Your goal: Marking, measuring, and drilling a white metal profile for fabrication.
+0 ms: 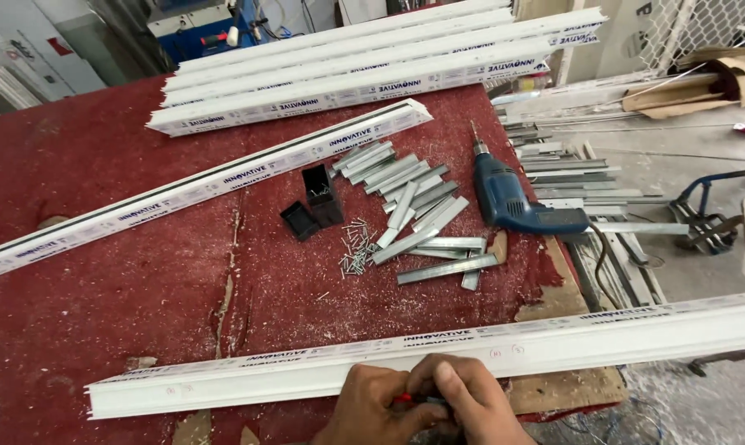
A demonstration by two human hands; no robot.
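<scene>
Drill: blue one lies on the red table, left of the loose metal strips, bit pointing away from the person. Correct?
Not quite. In the head view the blue drill lies to the right of the loose metal strips, not the left. The rest holds: it lies on the red table with its bit pointing away from the person.

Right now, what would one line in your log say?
left hand: grip on small red item, kind unclear | right hand: same item | nearest: white profile | behind: blue drill, screws, metal strips
</scene>
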